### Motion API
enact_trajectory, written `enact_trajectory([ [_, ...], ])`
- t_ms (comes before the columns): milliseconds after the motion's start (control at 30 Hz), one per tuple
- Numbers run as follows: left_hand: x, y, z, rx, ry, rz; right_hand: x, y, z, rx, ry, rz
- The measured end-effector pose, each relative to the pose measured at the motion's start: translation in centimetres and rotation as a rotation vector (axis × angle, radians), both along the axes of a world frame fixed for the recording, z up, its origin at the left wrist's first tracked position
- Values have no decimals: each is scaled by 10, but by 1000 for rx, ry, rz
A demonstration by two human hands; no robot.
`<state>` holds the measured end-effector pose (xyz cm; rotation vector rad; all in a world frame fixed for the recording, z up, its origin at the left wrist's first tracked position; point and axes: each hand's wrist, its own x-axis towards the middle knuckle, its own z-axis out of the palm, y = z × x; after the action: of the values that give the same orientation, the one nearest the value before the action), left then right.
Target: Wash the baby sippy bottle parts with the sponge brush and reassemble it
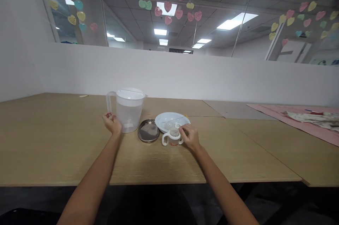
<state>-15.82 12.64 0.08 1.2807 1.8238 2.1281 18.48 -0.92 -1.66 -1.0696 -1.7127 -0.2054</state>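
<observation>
A translucent plastic pitcher [129, 114] with a white lid stands upright on the table, holding what looks like clear liquid. My left hand [112, 123] is closed at the lower end of its handle. To the right, a small clear baby bottle [173, 141] with two white handles and red lettering stands with its top uncovered. My right hand [190, 136] pinches it near the rim and right handle. Between pitcher and bottle lies a round metal dish [148, 131]. Behind the bottle is a white plate [162, 116] with clear and white plastic parts [169, 125] on it.
The wooden table [148, 168] meets a white wall [169, 73] at the back, below windows with heart-shaped notes. A pink cloth [288, 115] with a bundled white fabric [315, 120] lies far right. A small flat piece [84, 96] rests at the back left.
</observation>
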Motion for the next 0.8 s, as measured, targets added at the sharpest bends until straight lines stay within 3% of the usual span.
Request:
enact_trajectory([
  [100,1,-3,6,141,-46,26,0,2,-1,31,9,15],
  [233,6,-11,12,260,56,-19,-1,2,0,62,-4,9],
  [500,22,-23,18,327,351,-127,-3,1,2,46,-12,2],
  [800,23,-24,18,366,433,-158,-3,1,3,61,-22,-14],
])
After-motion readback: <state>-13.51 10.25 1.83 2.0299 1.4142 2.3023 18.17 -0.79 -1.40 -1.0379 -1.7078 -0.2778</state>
